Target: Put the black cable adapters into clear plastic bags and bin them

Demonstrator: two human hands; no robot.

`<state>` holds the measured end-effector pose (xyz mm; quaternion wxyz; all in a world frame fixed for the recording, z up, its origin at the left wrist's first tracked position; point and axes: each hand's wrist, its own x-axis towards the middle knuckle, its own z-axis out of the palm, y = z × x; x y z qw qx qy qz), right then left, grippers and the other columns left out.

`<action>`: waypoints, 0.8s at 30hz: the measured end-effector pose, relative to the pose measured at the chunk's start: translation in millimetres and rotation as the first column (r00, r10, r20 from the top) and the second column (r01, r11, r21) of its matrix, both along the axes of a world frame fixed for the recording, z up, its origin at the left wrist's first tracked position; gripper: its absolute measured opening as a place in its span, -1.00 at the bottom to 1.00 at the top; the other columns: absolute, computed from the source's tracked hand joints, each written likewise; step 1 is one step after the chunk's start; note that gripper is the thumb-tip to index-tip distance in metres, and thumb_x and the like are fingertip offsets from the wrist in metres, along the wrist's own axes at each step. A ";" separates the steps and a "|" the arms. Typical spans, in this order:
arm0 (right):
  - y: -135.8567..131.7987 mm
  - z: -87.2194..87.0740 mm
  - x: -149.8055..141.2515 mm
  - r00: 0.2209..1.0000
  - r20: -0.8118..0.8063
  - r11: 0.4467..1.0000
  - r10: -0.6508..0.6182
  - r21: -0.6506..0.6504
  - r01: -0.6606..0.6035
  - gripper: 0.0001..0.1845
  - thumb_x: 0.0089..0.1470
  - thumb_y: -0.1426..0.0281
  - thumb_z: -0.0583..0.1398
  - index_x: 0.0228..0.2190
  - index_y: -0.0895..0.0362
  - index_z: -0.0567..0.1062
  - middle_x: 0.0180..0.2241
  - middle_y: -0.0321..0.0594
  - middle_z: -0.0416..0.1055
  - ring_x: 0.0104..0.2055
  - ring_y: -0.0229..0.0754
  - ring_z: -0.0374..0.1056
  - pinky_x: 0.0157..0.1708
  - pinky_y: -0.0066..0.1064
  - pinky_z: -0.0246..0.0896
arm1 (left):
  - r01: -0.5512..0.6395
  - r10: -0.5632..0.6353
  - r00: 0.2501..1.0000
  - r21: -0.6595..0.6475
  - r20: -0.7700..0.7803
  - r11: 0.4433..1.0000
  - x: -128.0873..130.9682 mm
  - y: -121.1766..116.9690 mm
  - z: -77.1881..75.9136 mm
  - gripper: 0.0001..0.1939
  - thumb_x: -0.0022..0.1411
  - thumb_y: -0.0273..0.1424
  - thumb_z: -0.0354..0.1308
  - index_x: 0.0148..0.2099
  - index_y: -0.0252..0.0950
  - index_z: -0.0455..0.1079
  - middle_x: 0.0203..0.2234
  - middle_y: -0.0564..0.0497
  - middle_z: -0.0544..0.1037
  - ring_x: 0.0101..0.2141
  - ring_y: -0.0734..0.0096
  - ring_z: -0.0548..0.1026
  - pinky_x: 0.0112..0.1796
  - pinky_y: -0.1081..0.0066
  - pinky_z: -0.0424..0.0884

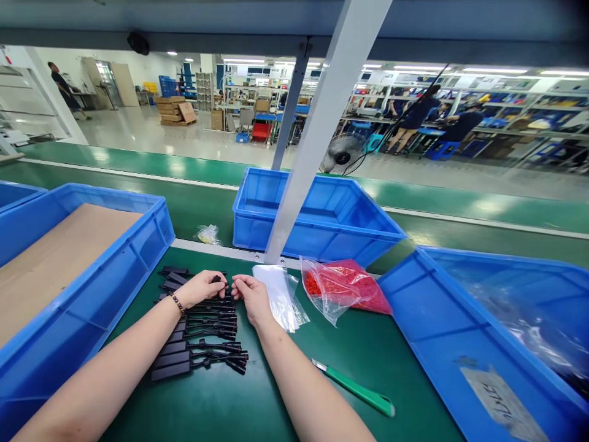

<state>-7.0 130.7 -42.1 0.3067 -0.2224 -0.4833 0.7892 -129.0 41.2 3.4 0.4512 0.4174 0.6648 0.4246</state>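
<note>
Cables (216, 325) lie on the bench (230, 411). Over them, the left grip (200, 290) pinches a black piece (216, 279); the right grip (253, 299) looks pressed together, contents unclear. Seemingly small-part handling, calling next for steady alignment.

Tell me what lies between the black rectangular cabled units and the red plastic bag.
The head view shows the right hand and flat clear plastic bags there.

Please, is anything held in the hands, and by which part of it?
The left hand pinches a small black piece, apparently a cable end; the exact spot is unclear. Whether the right hand holds anything cannot be told.
</note>
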 end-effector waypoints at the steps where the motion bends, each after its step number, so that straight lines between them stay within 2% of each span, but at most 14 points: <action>1: -0.3 0.7 0.1 1.000 0.002 1.000 0.007 -0.011 -0.007 -0.82 -0.17 0.35 0.20 -0.46 0.19 0.46 -0.60 -0.32 0.35 -0.60 -0.37 0.24 -0.60 -0.52 0.15 | -0.003 0.003 1.000 0.003 0.006 1.000 0.2 0.2 0.3 -0.78 0.03 -0.29 0.03 -0.33 -0.35 0.24 -0.57 0.02 0.40 -0.69 0.64 0.07 -0.65 0.54 -0.06; 6: -2.8 4.0 2.0 0.999 0.029 0.999 0.044 0.001 -0.044 -0.83 -0.20 0.33 0.22 -0.52 0.19 0.43 -0.61 -0.31 0.36 -0.63 -0.36 0.24 -0.62 -0.51 0.15 | -0.018 0.018 0.999 0.002 -0.026 1.000 0.4 0.4 0.1 -0.83 0.01 -0.36 0.02 -0.32 -0.33 0.22 -0.61 0.07 0.39 -0.69 0.63 0.08 -0.65 0.55 -0.07; 10: -5.1 6.7 3.0 0.993 0.090 0.993 0.079 0.080 -0.086 -0.84 -0.16 0.32 0.19 -0.56 0.18 0.40 -0.62 -0.31 0.35 -0.63 -0.37 0.23 -0.64 -0.53 0.12 | -0.028 0.028 0.994 -0.002 -0.103 1.000 0.8 -0.5 0.5 -0.85 0.01 -0.35 0.03 -0.36 -0.33 0.23 -0.62 0.08 0.39 -0.68 0.60 0.12 -0.64 0.54 -0.02; 15: -8.0 6.6 4.1 0.985 0.167 0.977 0.033 0.203 -0.067 -0.85 -0.11 0.31 0.14 -0.54 0.15 0.35 -0.64 -0.36 0.29 -0.63 -0.35 0.20 -0.63 -0.53 0.08 | -0.017 0.019 0.979 0.016 -0.204 1.000 3.6 -0.4 5.0 -0.83 0.00 -0.31 0.08 -0.44 -0.32 0.27 -0.62 0.08 0.40 -0.60 0.53 0.22 -0.56 0.52 0.09; 19: -9.0 2.9 5.3 0.985 0.173 0.934 0.025 0.347 -0.085 -0.86 -0.04 0.32 0.08 -0.54 0.12 0.31 -0.67 -0.41 0.20 -0.63 -0.35 0.12 -0.61 -0.52 0.02 | -0.010 0.015 0.967 0.023 -0.253 1.000 4.9 -0.1 7.7 -0.80 0.01 -0.29 0.10 -0.52 -0.31 0.25 -0.67 0.11 0.36 -0.58 0.51 0.23 -0.52 0.51 0.11; 24: -9.0 1.4 3.4 0.975 0.222 0.872 -0.025 0.482 -0.088 -0.84 -0.04 0.38 0.04 -0.61 0.10 0.27 -0.65 -0.40 0.19 -0.56 -0.31 0.10 -0.53 -0.50 0.01 | 0.038 -0.041 0.984 -0.018 -0.173 0.999 5.6 -1.6 9.5 -0.80 0.02 -0.28 0.07 -0.49 -0.31 0.23 -0.71 0.13 0.31 -0.67 0.58 0.13 -0.62 0.54 0.00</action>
